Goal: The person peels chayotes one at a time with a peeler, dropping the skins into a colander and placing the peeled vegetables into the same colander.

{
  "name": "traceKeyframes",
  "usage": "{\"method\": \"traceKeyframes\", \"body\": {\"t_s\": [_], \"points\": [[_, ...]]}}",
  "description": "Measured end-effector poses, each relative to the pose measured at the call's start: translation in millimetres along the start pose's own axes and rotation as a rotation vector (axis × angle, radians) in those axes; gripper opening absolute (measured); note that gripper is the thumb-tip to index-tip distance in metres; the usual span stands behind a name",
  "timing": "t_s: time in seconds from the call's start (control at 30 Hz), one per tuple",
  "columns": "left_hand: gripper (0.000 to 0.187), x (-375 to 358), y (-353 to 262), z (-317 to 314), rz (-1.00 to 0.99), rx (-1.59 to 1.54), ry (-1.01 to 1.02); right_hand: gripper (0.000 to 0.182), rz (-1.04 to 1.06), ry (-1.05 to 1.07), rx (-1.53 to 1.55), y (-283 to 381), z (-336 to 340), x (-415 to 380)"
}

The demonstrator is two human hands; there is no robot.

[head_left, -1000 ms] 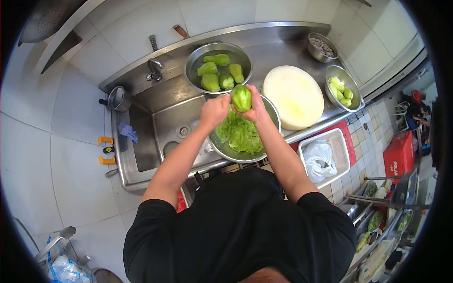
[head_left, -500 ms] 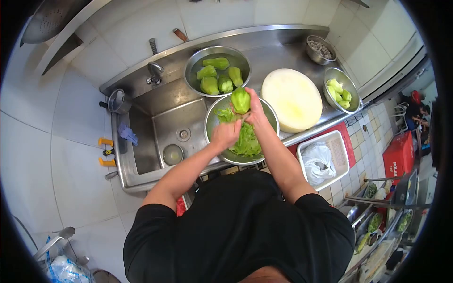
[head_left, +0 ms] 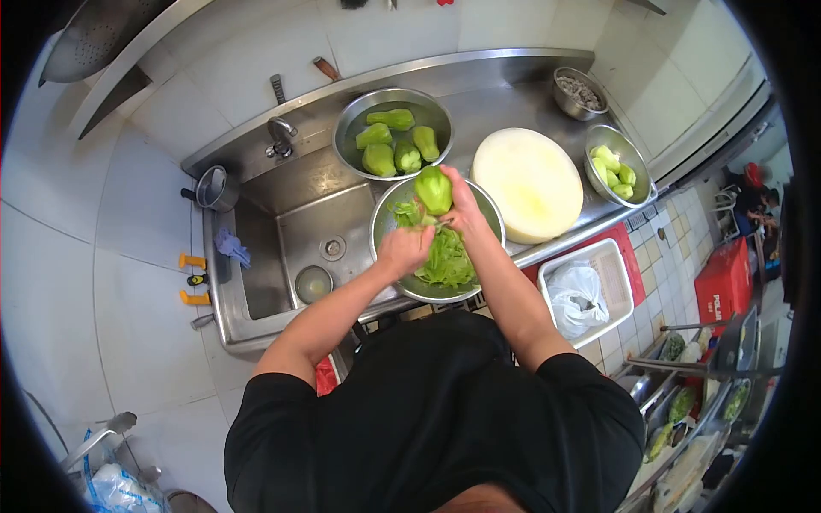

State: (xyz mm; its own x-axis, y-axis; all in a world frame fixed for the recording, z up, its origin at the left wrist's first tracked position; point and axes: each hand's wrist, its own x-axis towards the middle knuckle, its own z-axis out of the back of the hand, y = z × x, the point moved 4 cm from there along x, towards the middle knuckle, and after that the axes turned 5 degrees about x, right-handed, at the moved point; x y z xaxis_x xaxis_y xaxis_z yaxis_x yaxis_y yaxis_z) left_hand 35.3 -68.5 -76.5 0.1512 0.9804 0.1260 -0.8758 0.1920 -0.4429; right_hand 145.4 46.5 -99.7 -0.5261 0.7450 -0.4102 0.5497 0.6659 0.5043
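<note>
My right hand [head_left: 464, 209] is closed around a pale green chayote [head_left: 434, 190], held up over a steel bowl [head_left: 376, 235]. My left hand [head_left: 405, 251] is a fist just below it, gripping a peeler [head_left: 440, 224] that is mostly hidden by the fingers, its head near the underside of the chayote. Green peel strips [head_left: 449, 261] are heaped in the bowl under both hands. Just behind, a second steel bowl [head_left: 342, 128] holds several whole chayotes [head_left: 379, 160].
A thick round cutting board [head_left: 526, 184] lies right of the bowls. Farther right stand a bowl of pale peeled pieces [head_left: 617, 171] and a small bowl of greyish bits [head_left: 579, 91]. The sink [head_left: 316, 205] with its faucet [head_left: 280, 137] is on the left. A white basket [head_left: 629, 291] sits low at right.
The chayote and my right hand have shifted slightly down and left. My left hand has moved a little down and left, still gripping the peeler.
</note>
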Motion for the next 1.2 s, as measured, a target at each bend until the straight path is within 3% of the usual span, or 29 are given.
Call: {"method": "traceKeyframes", "body": {"t_s": [0.03, 0.13, 0.2, 0.3, 0.4, 0.5, 0.57, 0.6, 0.7, 0.8, 0.83, 0.93, 0.97, 1.07, 1.2], "points": [[0.055, -5, 1, -2, 0.061, 0.002, 0.016, 0.043, -0.023, -0.070, 0.063, 5, 2, -6], [0.057, 11, 30, 19, 0.217, -0.099, -0.041, 0.044, 0.031, 0.003, 0.081, 18, -1, -17], [0.059, 33, 45, 41, 0.233, -0.180, -0.250, 0.043, -0.014, 0.067, -0.033, 24, 1, -26], [0.062, 65, 76, 49, 0.258, -0.300, -0.320, 0.045, 0.041, 0.215, -0.259, 27, -2, -30], [0.064, 91, 105, 20, 0.269, -0.763, -0.257, 0.055, 0.023, 0.166, -0.346, 24, -6, -37], [0.063, 77, 101, -16, 0.667, -1.038, 0.141, 0.063, -0.006, 0.353, -0.377, 19, -9, -48], [0.060, 61, 66, -10, 0.721, -1.126, 0.106, 0.068, 0.006, 0.469, -0.410, 18, -8, -58], [0.059, 55, 51, -9, 0.750, -1.170, 0.088, 0.068, 0.046, 0.422, -0.410, 20, -1, -56], [0.061, 52, 48, -30, 0.692, -1.091, 0.021, 0.066, 0.211, 0.366, -0.476, 16, 21, -44], [0.061, 58, 19, -3, 0.444, -0.950, -0.055, 0.068, 0.320, 0.310, -0.224, 10, 41, -26], [0.061, 64, 18, -2, 0.342, -0.896, -0.090, 0.071, 0.318, 0.338, -0.124, 10, 20, -36], [0.060, 65, 6, 11, 0.113, -0.538, -0.179, 0.062, 0.303, 0.349, 0.417, 17, -11, -41], [0.060, 60, 4, 17, 0.188, -0.556, -0.150, 0.060, 0.251, 0.344, 0.495, 20, -17, -41], [0.061, 63, 9, 43, 0.054, -0.383, -0.153, 0.061, 0.244, 0.240, 0.615, 19, -5, -30], [0.058, 71, 8, 73, 0.017, -0.081, -0.066, 0.062, 0.104, 0.344, 0.447, 8, 2, -34]]}}
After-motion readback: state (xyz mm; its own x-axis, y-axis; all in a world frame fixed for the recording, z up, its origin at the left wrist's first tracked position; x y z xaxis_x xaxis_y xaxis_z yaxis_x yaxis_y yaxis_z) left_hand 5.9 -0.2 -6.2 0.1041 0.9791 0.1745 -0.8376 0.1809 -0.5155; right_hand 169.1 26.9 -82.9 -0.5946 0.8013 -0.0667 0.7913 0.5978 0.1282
